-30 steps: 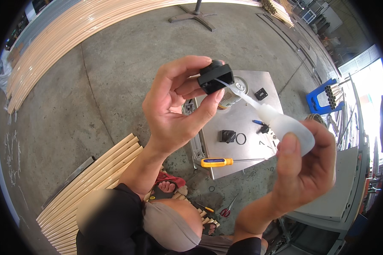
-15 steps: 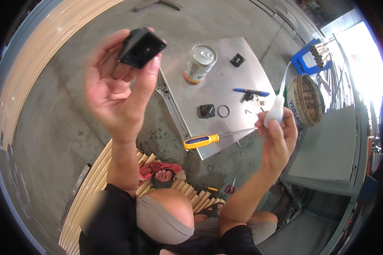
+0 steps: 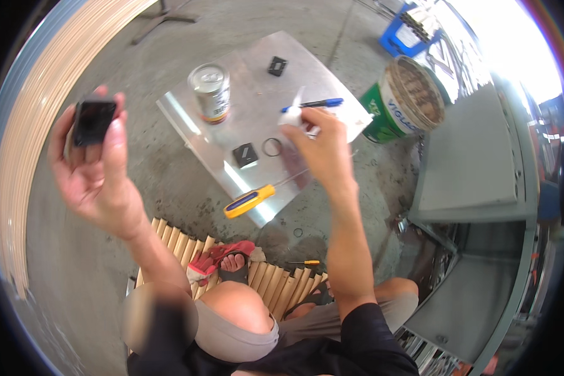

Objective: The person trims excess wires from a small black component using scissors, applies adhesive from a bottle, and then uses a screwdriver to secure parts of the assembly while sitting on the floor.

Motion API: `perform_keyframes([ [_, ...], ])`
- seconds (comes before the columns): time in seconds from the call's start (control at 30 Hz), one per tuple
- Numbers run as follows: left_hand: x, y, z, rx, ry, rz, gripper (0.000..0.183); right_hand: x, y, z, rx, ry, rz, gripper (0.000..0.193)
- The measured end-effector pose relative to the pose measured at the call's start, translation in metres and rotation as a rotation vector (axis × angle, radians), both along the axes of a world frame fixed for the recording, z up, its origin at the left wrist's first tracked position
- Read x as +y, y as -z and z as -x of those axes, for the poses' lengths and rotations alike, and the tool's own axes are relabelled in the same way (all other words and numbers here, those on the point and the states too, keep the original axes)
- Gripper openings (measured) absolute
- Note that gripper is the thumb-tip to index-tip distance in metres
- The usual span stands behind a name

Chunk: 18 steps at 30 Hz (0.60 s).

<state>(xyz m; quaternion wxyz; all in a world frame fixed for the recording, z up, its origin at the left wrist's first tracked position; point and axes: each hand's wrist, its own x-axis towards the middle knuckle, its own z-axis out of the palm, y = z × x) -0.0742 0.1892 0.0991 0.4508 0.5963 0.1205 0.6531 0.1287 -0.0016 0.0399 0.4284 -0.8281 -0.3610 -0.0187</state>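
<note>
Raised at the left, my left hand (image 3: 97, 169) grips a black square block-like part (image 3: 94, 121) between thumb and fingers. My right hand (image 3: 323, 141) holds a small white squeeze bottle with a thin nozzle (image 3: 292, 117) over the metal sheet (image 3: 244, 75). Beneath and beside that hand lie a blue pen (image 3: 324, 103), a black ring (image 3: 272, 147) and a small black square part (image 3: 245, 155). A screwdriver with a yellow handle (image 3: 249, 201) rests across the sheet's near edge. Farther back stand a drink can (image 3: 209, 94) and a black frame-like piece (image 3: 277, 66).
A green and white bucket (image 3: 382, 106) stands right of the sheet, with a blue crate (image 3: 400, 39) behind it. A grey metal cabinet (image 3: 470, 163) fills the right side. Long pale strips (image 3: 50, 75) curve along the left; red gloves (image 3: 216, 257) lie by my foot.
My right hand has moved left and down over the sheet with the white bottle. My left hand has shifted left and lower, still holding the black part. The view has turned somewhat.
</note>
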Motion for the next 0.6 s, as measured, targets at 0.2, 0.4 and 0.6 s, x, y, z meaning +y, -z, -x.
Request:
perform_keyframes([
  [0.2, 0.002, 0.011, -0.005, 0.049, -0.001, -0.043, 0.044, 0.028, 0.013, -0.002, -0.073, 0.004, 0.115, 0.023],
  [0.4, 0.010, 0.009, 0.001, 0.066, -0.066, -0.151, 0.033, 0.033, 0.009, -0.002, -0.030, -0.039, 0.158, 0.028],
  [0.6, 0.034, 0.012, 0.005, 0.047, -0.044, -0.224, 0.022, -0.020, -0.023, -0.002, -0.079, 0.008, 0.041, 0.037],
])
